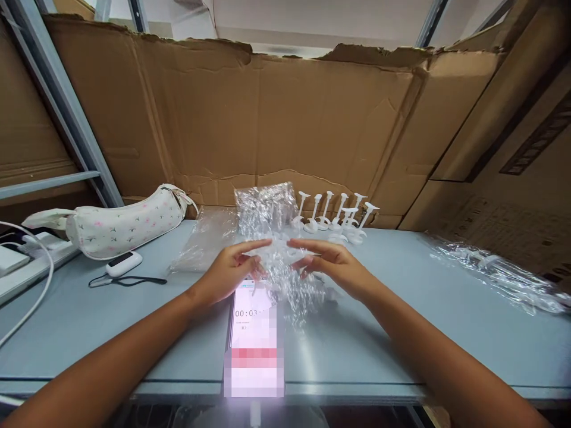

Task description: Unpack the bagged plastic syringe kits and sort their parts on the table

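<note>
Your left hand (229, 273) and right hand (334, 267) were spread open, either side of crumpled bubble wrap (285, 285) running away from you.

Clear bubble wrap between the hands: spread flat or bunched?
Bunched: the clear bubble wrap stands up in crumpled folds, not lying flat.

Plastic holders (332, 214) behind bubble wrap (285, 285)

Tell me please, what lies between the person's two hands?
The head view shows crumpled clear bubble wrap between the left hand and the right hand.
</note>
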The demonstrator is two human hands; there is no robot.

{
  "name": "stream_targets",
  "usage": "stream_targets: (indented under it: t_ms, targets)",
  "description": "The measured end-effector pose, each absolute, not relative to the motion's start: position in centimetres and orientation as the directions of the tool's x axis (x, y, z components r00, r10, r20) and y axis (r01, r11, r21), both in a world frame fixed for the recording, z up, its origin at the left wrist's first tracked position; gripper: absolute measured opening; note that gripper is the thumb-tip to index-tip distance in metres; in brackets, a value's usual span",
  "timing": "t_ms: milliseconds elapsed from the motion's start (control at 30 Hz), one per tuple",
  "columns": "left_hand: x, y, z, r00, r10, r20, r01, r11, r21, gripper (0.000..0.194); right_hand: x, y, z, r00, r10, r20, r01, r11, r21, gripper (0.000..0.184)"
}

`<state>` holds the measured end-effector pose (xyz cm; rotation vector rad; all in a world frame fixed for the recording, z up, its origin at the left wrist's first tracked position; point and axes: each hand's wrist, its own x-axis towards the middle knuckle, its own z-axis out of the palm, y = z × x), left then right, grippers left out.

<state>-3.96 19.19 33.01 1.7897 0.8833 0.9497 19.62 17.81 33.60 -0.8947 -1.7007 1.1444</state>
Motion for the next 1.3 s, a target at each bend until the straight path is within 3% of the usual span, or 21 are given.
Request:
stream_targets:
  t_ms: [67,167,300,367,500,600,700,867,1033,1100,1233,1300]
  targets:
    - [-4.2,19.3,33.4,0.378,0.877,0.296,0.152,-0.374,0.915,0.042,19.5,17.8,33.5,-0.378,0.894,0.24,0.156,0.317,-0.936,0.025]
    - [-4.6,19.2,33.6,0.369,0.867,0.333,0.132,-0.404,0.905,0.044,19.4,18.0,33.1,-0.245,0.925,0.291,0.165,0.336,-0.927,0.025]
    - [-4.7,18.7,33.4,0.65,0.715,0.257,0.126,-0.434,0.892,0.046,19.7,18.5,32.5,-0.086,0.939,0.334,0.099,0.341,-0.935,0.03]
    - [-4.8,18.4,33.4,0.75,0.617,0.241,0.158,-0.52,0.839,0.056,20.0,18.7,32.3,-0.052,0.936,0.348,0.051,0.35,-0.935,0.032]
    - [-5.0,18.2,33.5,0.758,0.595,0.267,0.292,-0.676,0.677,0.083,20.2,18.8,32.3,-0.036,0.936,0.35,-0.01,0.35,-0.937,0.032]
    - [-4.8,18.3,33.4,0.669,0.67,0.323,0.364,-0.673,0.643,0.058,20.2,18.4,32.4,-0.071,0.93,0.359,0.014,0.361,-0.932,0.034]
    - [-4.5,18.5,33.1,0.577,0.731,0.364,0.342,-0.622,0.705,0.037,20.1,17.9,32.4,-0.172,0.907,0.384,0.043,0.396,-0.917,0.039]
    - [-4.0,18.5,33.1,0.428,0.841,0.33,0.241,-0.458,0.856,0.037,19.7,17.3,32.1,-0.494,0.794,0.354,0.0,0.407,-0.913,0.068]
    - [-3.6,18.2,33.1,0.364,0.883,0.296,0.217,-0.39,0.895,0.04,19.0,17.0,31.6,-0.547,0.72,0.428,-0.012,0.504,-0.863,0.102]
    - [-3.6,18.2,33.0,0.359,0.883,0.303,0.209,-0.393,0.896,0.041,18.6,17.0,31.4,-0.48,0.756,0.445,0.008,0.511,-0.86,0.089]
    - [-3.6,18.4,32.8,0.373,0.872,0.319,0.223,-0.417,0.881,0.039,18.2,17.2,31.5,-0.304,0.849,0.431,0.066,0.47,-0.88,0.032]
    - [-3.7,18.5,32.7,0.367,0.872,0.325,0.239,-0.426,0.873,0.04,18.2,17.3,31.6,-0.283,0.862,0.421,0.07,0.456,-0.887,0.027]
